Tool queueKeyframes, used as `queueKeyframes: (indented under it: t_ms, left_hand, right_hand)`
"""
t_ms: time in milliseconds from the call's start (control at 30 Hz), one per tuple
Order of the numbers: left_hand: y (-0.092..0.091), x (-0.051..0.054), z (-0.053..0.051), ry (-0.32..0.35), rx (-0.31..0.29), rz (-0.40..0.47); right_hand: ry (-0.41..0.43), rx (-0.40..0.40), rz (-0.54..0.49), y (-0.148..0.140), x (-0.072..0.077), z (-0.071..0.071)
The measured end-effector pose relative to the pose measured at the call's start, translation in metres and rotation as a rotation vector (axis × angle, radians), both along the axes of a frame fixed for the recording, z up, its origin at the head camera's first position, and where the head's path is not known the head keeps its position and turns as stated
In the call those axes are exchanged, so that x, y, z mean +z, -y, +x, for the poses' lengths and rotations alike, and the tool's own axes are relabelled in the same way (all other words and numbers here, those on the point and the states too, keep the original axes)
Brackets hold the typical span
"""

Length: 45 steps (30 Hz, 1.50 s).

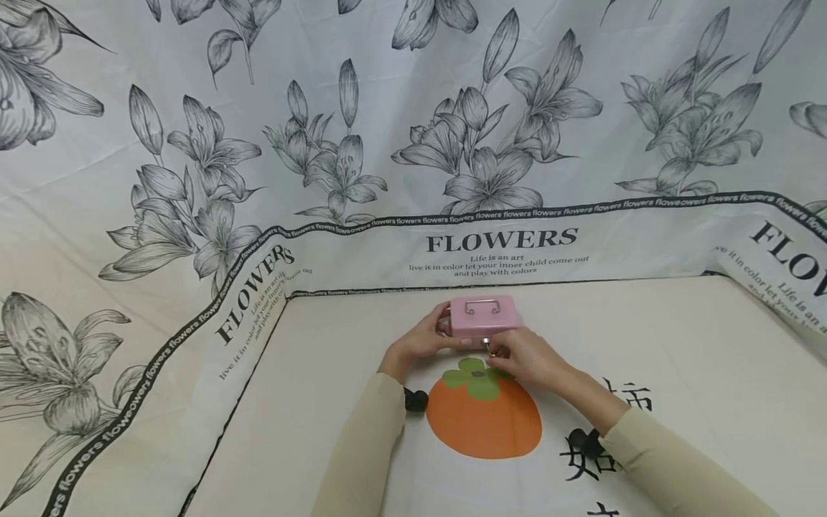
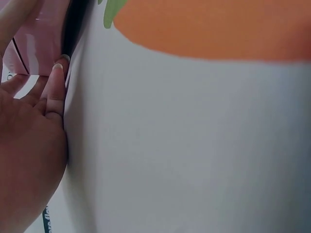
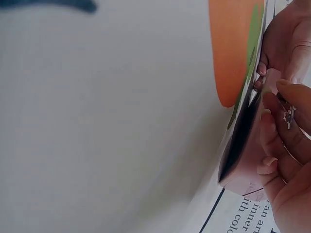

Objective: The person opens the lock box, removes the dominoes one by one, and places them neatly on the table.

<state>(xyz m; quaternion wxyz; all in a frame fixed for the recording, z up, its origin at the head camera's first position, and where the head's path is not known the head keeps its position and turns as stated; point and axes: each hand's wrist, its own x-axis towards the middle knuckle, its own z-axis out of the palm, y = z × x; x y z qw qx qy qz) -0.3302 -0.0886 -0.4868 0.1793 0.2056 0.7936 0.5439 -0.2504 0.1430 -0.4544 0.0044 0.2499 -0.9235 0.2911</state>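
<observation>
Head view shows a pink box sitting flat on the tabletop near its far edge, lid down, with a wire handle on top; its front faces the person, probably so that the metal fitting there is within easy reach. The left hand is partly closed about the box's left end, thumb along the front and the other fingers curled at the side, a hold that seems meant to keep so light a thing from sliding or turning. The right hand is at the front, thumb and forefinger nearly together, pinching what looks like a small silvery key; whether its tip sits inside the fitting cannot be told. Below the box, the covering bears an orange persimmon print with green leaves, and large black characters lie partly behind the right arm, so they cannot be read in full. Behind, a curtain with line-drawn lilies reads "FLOWERS", then "Life is an art", "live it in color let your inner child come out" and "and play with colors"; its dark border repeats "flowers". No brand is legible on the box.
</observation>
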Motion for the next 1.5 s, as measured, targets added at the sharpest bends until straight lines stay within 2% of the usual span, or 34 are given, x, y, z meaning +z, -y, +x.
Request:
queueKeyframes:
  t_ms: [200,433,667,900,967,1200,1500]
  left_hand:
    - [0.0001,0.0003,-0.0023,0.004,-0.001,-0.004]
    - [-0.0001,-0.0033,-0.0046,0.024,-0.016,0.027]
    - [0.0017,-0.0013,-0.0024,0.060,0.001,0.042]
    - [-0.0009,-0.0023,-0.0035,-0.004,0.027,0.010]
    - [-0.0016,-0.0034,-0.0029,-0.018,0.031,-0.004]
    - [-0.0017,-0.0049,0.0012,-0.003,0.036,-0.018]
    - [-0.0029,-0.0015,-0.0010,0.003,0.031,-0.014]
  right_hand:
    - [-0.024,-0.006,0.014,0.0005,0.0002,-0.0001]
    - [-0.033,-0.059,0.021,0.0038,0.0005,0.0015]
    - [-0.057,-0.071,0.032,0.0073,-0.0009,0.0015]
    - [-0.089,-0.076,0.035,0.0060,-0.0023,0.0013]
    - [-0.081,-0.081,0.032,0.0057,-0.0024,0.0019]
    - [-0.002,-0.108,0.004,0.0062,-0.0028,0.0052]
    - [0.089,-0.102,-0.141,0.0039,-0.0042,0.0041]
